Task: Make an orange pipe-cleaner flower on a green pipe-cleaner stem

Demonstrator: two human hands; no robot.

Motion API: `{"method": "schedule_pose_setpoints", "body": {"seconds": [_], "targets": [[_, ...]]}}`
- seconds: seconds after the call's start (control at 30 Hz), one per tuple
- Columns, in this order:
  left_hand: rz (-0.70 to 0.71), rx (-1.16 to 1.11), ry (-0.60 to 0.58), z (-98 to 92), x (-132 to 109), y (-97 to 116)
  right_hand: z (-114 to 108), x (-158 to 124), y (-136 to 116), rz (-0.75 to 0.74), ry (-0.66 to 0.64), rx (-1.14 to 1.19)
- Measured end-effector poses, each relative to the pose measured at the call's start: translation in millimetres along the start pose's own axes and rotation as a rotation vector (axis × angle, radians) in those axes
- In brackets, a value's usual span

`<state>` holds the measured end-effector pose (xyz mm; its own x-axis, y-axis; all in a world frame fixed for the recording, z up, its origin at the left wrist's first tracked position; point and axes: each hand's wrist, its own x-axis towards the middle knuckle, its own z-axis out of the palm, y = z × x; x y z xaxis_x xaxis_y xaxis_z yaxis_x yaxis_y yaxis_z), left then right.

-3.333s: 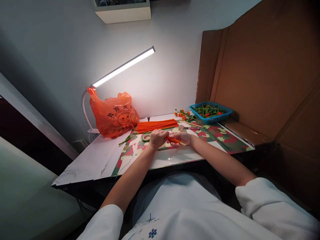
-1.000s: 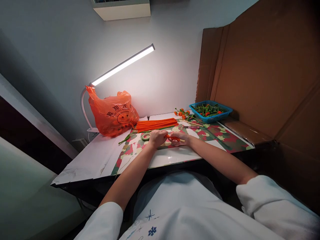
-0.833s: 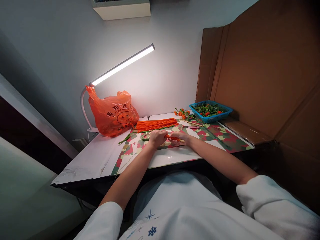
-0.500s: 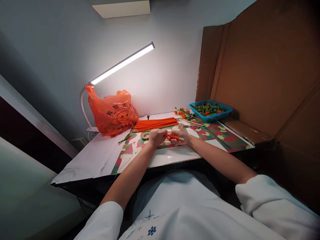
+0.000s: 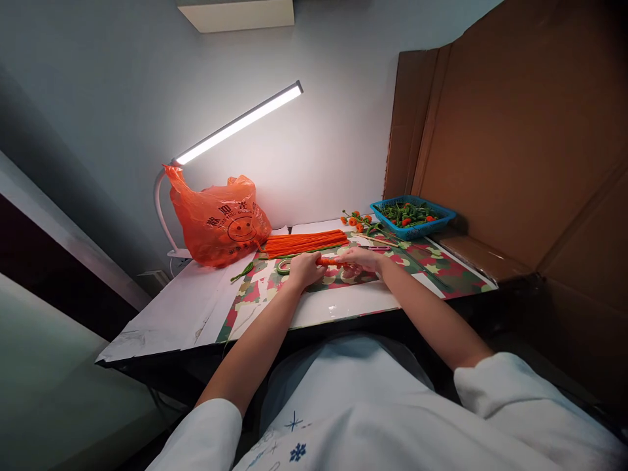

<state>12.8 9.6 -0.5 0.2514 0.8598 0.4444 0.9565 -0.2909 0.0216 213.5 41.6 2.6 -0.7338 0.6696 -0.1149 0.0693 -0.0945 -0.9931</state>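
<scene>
My left hand [image 5: 303, 269] is closed round one end of an orange pipe cleaner [image 5: 330, 262] that is coiled along a thin stick. My right hand [image 5: 362, 260] pinches the other end of the same piece, palm down. Both hands rest over the camouflage-patterned mat [image 5: 436, 267] near the middle of the desk. A roll of green tape [image 5: 283, 266] lies just behind my left hand. A bundle of straight orange pipe cleaners [image 5: 305, 243] lies further back.
An orange plastic bag [image 5: 218, 220] stands at the back left under a lit desk lamp [image 5: 238, 123]. A blue basket [image 5: 413, 218] of green and orange pieces sits at the back right, with small orange flower stems [image 5: 357, 221] beside it. Cardboard [image 5: 510, 131] walls the right side.
My right hand has turned palm down and shifted slightly further back, and the wrapped stick now lies level between both hands. My left hand has stayed in place.
</scene>
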Motion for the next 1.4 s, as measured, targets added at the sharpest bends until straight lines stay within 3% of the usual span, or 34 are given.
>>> {"method": "schedule_pose_setpoints", "body": {"seconds": [0.17,0.4,1.0,1.2,1.27,1.4], "targets": [[0.141,-0.258,-0.081,-8.9,-3,-4,-8,-1,2,-0.024,0.11,-0.294],[0.201,-0.464,-0.034,-5.4,-1,-7,1,-7,-5,-0.068,0.159,-0.278],[0.185,-0.256,0.057,0.5,-1,3,-2,1,8,-0.074,0.197,-0.268],[0.138,-0.351,0.072,1.5,-1,1,3,-3,1,-0.137,0.235,-0.392],[0.095,-0.423,0.047,-0.5,0,-1,6,-4,-2,-0.195,0.298,-0.501],[0.072,-0.508,-0.12,-4.4,1,-3,8,-2,-1,-0.296,0.423,-0.683]]}}
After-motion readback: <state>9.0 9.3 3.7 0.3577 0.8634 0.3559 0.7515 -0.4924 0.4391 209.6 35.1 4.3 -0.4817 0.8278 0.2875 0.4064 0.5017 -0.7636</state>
